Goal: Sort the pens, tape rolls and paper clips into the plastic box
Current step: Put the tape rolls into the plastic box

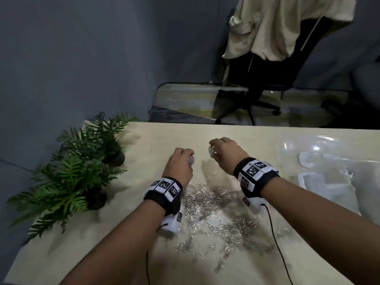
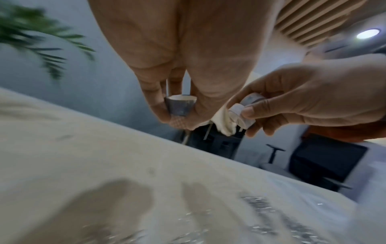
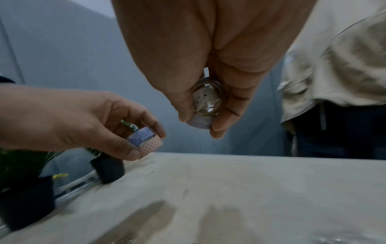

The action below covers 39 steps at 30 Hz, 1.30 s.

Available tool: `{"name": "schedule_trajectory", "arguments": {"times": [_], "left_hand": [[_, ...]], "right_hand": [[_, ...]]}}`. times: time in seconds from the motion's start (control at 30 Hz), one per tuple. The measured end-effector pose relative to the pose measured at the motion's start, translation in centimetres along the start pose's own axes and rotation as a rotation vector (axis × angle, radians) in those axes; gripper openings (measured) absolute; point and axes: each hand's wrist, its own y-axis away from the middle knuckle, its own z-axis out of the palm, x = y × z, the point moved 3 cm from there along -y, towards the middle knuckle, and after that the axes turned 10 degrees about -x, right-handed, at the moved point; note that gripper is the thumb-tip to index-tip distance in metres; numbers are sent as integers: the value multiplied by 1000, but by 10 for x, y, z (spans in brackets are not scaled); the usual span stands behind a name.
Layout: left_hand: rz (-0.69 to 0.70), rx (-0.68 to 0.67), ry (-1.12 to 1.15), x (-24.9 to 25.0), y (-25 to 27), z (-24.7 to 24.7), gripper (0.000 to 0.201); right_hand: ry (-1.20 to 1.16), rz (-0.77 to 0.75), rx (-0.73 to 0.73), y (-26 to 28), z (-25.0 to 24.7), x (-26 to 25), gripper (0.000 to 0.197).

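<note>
Above the bare far table (image 1: 236,132) edge, left hand (image 1: 180,166) and right hand (image 1: 226,154) each pinch small tape rolls (image 3: 144,140), paper clips (image 1: 216,212) behind, ferns (image 1: 82,161) left, plastic box (image 1: 329,171) right.

Left hand (image 3: 83,122) tape rolls (image 3: 145,140): one lavender-blue with pale mottling, one pink-and-white check. Right hand (image 3: 208,66) tape rolls (image 3: 205,102): one off-white with dark speckles, one pale lilac. Wristbands (image 1: 164,192): black, carrying white tags with black square-code patterns. Paper clips (image 1: 216,219): silver, glinting. Table (image 1: 205,132): pale beige wood tone. Plastic box (image 1: 329,182): clear, with white parts. Ferns (image 1: 82,161): green fronds in black pots. Wall (image 1: 82,58): blue-grey. Chair (image 1: 257,79): black, draped with cream cloth (image 1: 277,27).
</note>
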Motion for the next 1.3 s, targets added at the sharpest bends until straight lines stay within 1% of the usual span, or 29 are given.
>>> {"name": "schedule_trajectory", "arguments": {"times": [0.1, 0.23, 0.3, 0.43, 0.5, 0.57, 0.63, 0.77, 0.9, 1.1, 1.2, 1.3], "left_hand": [[94, -13, -8, 52, -4, 15, 48], [255, -28, -24, 133, -2, 48, 41], [327, -32, -24, 172, 1, 65, 38], [447, -94, -48, 242, 8, 96, 40], [494, -121, -88, 270, 14, 108, 38], [521, -147, -156, 291, 20, 120, 38], [534, -193, -222, 304, 26, 131, 39], [539, -299, -309, 315, 36, 150, 42], [490, -358, -347, 317, 41, 160, 41], [448, -372, -362, 319, 49, 165, 43], [440, -369, -367, 320, 50, 168, 42], [425, -355, -375, 320, 49, 169, 39]], "right_hand": [[-36, 27, 86, 41, -37, 38, 35], [-63, 97, 179, 107, -82, 95, 35], [-56, 143, 183, 139, -98, 122, 36], [-70, 239, 183, 198, -117, 172, 38], [-83, 298, 185, 224, -121, 194, 40], [-80, 339, 155, 246, -120, 210, 41], [-75, 339, 95, 261, -113, 217, 41], [-78, 273, -19, 272, -91, 216, 39], [-52, 241, -67, 273, -78, 216, 36], [-3, 220, -94, 272, -77, 217, 34], [-4, 235, -91, 270, -77, 217, 33], [9, 252, -92, 267, -76, 216, 36]]}}
